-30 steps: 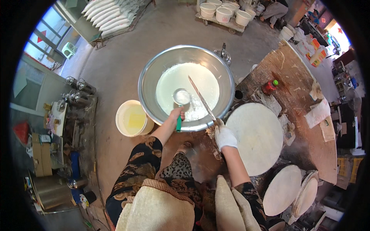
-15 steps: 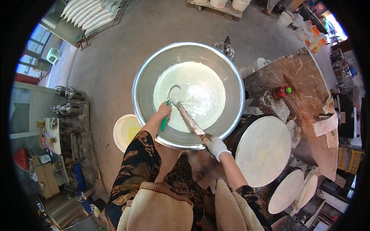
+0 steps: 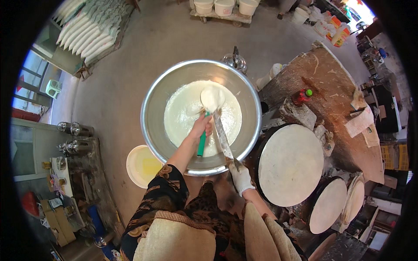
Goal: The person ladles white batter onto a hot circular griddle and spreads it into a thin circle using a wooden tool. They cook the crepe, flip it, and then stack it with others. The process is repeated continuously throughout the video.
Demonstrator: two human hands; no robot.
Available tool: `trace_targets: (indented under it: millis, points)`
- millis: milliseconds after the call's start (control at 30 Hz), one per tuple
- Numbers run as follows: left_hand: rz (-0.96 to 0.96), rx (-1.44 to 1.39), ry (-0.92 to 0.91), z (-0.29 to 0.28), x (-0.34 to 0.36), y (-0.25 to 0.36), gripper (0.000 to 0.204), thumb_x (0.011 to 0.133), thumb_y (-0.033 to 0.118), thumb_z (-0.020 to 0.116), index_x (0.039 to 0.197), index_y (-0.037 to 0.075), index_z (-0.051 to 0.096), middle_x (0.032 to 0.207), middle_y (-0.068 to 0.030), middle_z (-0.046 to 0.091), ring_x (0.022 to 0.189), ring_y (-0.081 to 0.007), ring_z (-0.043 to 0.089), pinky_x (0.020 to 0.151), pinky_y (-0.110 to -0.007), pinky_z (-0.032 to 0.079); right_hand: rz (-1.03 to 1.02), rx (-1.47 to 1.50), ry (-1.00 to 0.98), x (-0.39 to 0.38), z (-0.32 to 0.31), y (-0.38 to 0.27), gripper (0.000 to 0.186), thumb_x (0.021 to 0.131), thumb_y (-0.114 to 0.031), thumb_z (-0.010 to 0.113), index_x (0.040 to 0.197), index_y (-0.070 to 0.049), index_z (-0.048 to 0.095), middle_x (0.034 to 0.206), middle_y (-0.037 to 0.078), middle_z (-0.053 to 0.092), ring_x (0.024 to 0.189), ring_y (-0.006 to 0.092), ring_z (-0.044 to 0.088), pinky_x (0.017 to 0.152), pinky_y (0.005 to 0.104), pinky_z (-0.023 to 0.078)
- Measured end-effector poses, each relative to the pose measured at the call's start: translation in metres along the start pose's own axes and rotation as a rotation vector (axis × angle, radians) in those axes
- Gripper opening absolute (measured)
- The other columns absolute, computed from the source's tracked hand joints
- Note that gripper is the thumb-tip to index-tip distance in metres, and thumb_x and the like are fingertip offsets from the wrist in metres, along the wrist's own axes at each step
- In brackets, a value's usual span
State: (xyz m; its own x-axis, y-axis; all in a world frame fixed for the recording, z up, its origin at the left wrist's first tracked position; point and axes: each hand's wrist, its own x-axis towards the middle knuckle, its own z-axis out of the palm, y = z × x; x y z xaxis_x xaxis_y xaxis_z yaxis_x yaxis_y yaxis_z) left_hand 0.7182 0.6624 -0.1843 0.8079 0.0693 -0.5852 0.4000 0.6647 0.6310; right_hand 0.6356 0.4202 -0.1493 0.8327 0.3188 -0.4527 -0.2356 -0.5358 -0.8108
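At centre, over the grey concrete floor (image 3: 124,87), is a wide steel basin (image 3: 152,119) w/ white liquid (image 3: 183,115) in it. Clock from basin: pale bucket (image 3: 132,168) just beside at 8; round pale plate (image 3: 291,165) at 4; brown board (image 3: 333,89) at 2, w/ green-capped red bottle (image 3: 300,97); stacked white sacks (image 3: 89,37) at 10; cart (image 3: 223,17) w/ white tubs (image 3: 224,7) at 12, well apart.

L hand (image 3: 201,127), bare, is wrapped round the green-handled ladle (image 3: 201,144). R hand (image 3: 240,175), white-gloved, is clenched on a long stick (image 3: 222,132) nr the rim's 5 o'clock; can't tell if glove touches rim.

Ladle's inside the rim: handle butt twd 6, white-filled bowl twd 12–1, long axis approx. 6–12. Stick's axis runs from R hand twd 11–12, upper part by the ladle bowl; tip's hidden.
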Motion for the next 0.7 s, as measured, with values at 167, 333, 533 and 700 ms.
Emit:
trace_targets:
  millis: [167, 333, 533, 700]
  points:
    - [0.328, 0.102, -0.212, 0.091, -0.087, 0.149, 0.009, 0.092, 0.017, 0.051, 0.093, 0.012, 0.044, 0.053, 0.0052, 0.036, 0.037, -0.0051, 0.033, 0.032, -0.02, 0.029, -0.039, 0.407, -0.05, -0.033, -0.055, -0.126, 0.027, 0.091, -0.022, 0.05, 0.106, -0.002, 0.06, 0.064, 0.005, 0.059, 0.051, 0.0119, 0.053, 0.048, 0.0261, 0.042]
    - [0.622, 0.318, -0.253, 0.161, -0.181, 0.278, 0.015, 0.092, 0.018, 0.052, 0.106, 0.015, 0.048, 0.053, 0.0076, 0.034, 0.037, -0.0016, 0.032, 0.03, -0.017, 0.027, -0.254, 0.662, -0.16, -0.055, -0.118, -0.218, 0.027, 0.092, -0.027, 0.05, 0.107, -0.005, 0.054, 0.054, 0.003, 0.047, 0.034, 0.0091, 0.036, 0.03, 0.0227, 0.025]
    - [0.914, 0.481, -0.069, 0.171, -0.224, 0.338, 0.012, 0.091, 0.022, 0.054, 0.097, 0.014, 0.047, 0.055, 0.0057, 0.038, 0.038, -0.0026, 0.035, 0.031, -0.019, 0.03, -0.334, 0.647, -0.165, -0.072, -0.165, -0.25, 0.028, 0.093, -0.026, 0.049, 0.111, -0.006, 0.053, 0.055, 0.002, 0.048, 0.033, 0.0074, 0.035, 0.029, 0.021, 0.025]
    - [0.626, 0.546, 0.077, 0.114, -0.192, 0.274, 0.011, 0.09, 0.02, 0.054, 0.094, 0.013, 0.046, 0.052, 0.0069, 0.038, 0.037, -0.0036, 0.037, 0.029, -0.02, 0.031, -0.356, 0.579, -0.216, -0.064, -0.163, -0.236, 0.033, 0.093, -0.028, 0.048, 0.116, -0.005, 0.054, 0.055, 0.001, 0.048, 0.034, 0.0076, 0.036, 0.03, 0.021, 0.025]
